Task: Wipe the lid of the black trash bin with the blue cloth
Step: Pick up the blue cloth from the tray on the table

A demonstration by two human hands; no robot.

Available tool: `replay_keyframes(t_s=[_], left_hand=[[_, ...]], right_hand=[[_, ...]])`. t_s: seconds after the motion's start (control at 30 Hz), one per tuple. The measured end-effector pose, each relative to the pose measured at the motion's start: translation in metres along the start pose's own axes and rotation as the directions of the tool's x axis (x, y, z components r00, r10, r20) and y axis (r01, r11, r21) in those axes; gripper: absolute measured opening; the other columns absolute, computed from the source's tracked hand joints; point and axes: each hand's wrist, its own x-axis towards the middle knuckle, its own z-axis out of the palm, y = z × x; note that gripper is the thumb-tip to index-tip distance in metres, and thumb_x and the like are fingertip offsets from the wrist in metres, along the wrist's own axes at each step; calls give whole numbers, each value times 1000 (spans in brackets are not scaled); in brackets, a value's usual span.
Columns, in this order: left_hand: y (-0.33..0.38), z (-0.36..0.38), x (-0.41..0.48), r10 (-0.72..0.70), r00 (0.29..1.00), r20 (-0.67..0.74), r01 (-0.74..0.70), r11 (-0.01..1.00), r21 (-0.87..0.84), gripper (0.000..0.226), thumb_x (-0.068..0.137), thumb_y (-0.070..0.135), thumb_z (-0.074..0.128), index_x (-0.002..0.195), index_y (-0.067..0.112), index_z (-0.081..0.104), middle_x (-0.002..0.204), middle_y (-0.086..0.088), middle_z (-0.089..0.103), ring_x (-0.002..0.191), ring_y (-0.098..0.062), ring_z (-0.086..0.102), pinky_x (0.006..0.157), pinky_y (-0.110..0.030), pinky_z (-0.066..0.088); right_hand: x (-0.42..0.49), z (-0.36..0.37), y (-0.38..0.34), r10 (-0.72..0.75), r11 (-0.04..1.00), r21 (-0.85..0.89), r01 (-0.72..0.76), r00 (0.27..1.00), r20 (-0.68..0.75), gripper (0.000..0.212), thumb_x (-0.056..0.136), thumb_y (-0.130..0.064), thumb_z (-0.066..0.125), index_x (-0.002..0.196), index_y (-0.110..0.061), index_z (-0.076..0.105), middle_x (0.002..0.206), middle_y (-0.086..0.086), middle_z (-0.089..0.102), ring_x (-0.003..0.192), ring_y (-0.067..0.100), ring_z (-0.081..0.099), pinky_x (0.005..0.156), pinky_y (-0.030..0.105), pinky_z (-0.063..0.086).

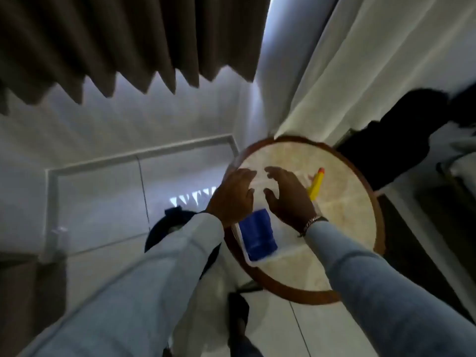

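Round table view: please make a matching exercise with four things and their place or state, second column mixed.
1. blue cloth
2. yellow bottle
3. black trash bin
4. left hand

a. on the floor, left of the round table
b. open, holding nothing
c. on the table's near-left edge
d. lying on the table, right of the right hand

Pairs: 1-c, 2-d, 3-a, 4-b

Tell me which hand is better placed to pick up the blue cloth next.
Probably the left hand. The blue cloth lies on the round table just below its wrist, on the bin side. The right hand, also empty, hovers nearer the yellow object.
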Motion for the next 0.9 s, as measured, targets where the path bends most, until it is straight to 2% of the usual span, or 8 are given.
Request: replay_keyframes(t_s=[0.13, 0.2, 0.3, 0.4, 0.5, 0.63, 0.8, 0.9], left_hand=[[-24, 71, 9, -150, 964, 219, 163, 986, -44, 53, 90, 3, 50, 142, 7, 41, 145, -16, 47, 135, -31, 44, 115, -42, 34], [-38, 103, 12, -209, 932, 297, 233, 971, -50, 61, 88, 0, 51, 146, 8, 35, 149, -17, 43, 138, -31, 40, 117, -44, 31], [-55, 132, 22, -217, 916, 337, 228, 974, 5, 71, 87, 6, 56, 151, 13, 24, 151, -15, 39, 140, -30, 37, 117, -46, 30], [-68, 148, 31, -232, 892, 387, 186, 971, 153, 75, 84, 11, 60, 150, 13, 24, 148, -17, 40, 136, -34, 39, 112, -49, 36], [-72, 159, 39, -257, 891, 374, 158, 948, 275, 64, 83, 16, 63, 141, 10, 36, 136, -18, 47, 125, -37, 46, 105, -48, 41], [-65, 147, 53, -307, 880, 363, 325, 946, 12, 46, 83, 12, 66, 124, 1, 50, 121, -22, 59, 112, -36, 57, 101, -44, 47], [-58, 94, 38, -275, 911, 308, 368, 880, -302, 41, 78, 15, 78, 112, 0, 59, 112, -17, 66, 107, -28, 62, 87, -27, 48], [-66, 60, 11, -317, 908, 274, 415, 764, -493, 46, 81, 12, 75, 122, 0, 57, 123, -15, 64, 116, -25, 60, 101, -37, 49]], right_hand=[[-21, 57, 59, 227, 974, -30, -225, 965, 132, 20, 88, -24, 60, 106, -15, 59, 108, 9, 65, 102, 26, 59, 88, 36, 48], [-30, 84, 82, 317, 949, -55, -312, 932, 174, 25, 87, -31, 62, 101, -10, 59, 103, 13, 65, 96, 30, 60, 82, 38, 48], [-33, 113, 102, 421, 906, -53, -419, 882, 211, 40, 78, -41, 69, 98, -9, 56, 94, 14, 67, 85, 33, 64, 73, 42, 55], [-34, 136, 115, 454, 888, -54, -456, 855, 252, 36, 73, -30, 74, 96, -9, 54, 91, 16, 68, 81, 36, 65, 63, 35, 47], [-34, 145, 126, 446, 890, 8, -456, 874, 192, 25, 75, -19, 72, 94, -10, 59, 90, 15, 70, 81, 33, 64, 64, 30, 38], [-39, 130, 121, 409, 889, 189, -417, 909, 82, 20, 73, -8, 71, 91, -8, 63, 85, 6, 68, 75, 19, 58, 68, 30, 44], [-42, 93, 93, 328, 830, 475, -291, 945, 6, 21, 78, -3, 70, 97, -7, 61, 87, -1, 65, 83, 22, 65, 76, 30, 55], [-40, 87, 57, 274, 740, 630, -236, 961, 39, 24, 81, 1, 67, 102, -7, 59, 93, -2, 64, 92, 22, 66, 83, 32, 56]])
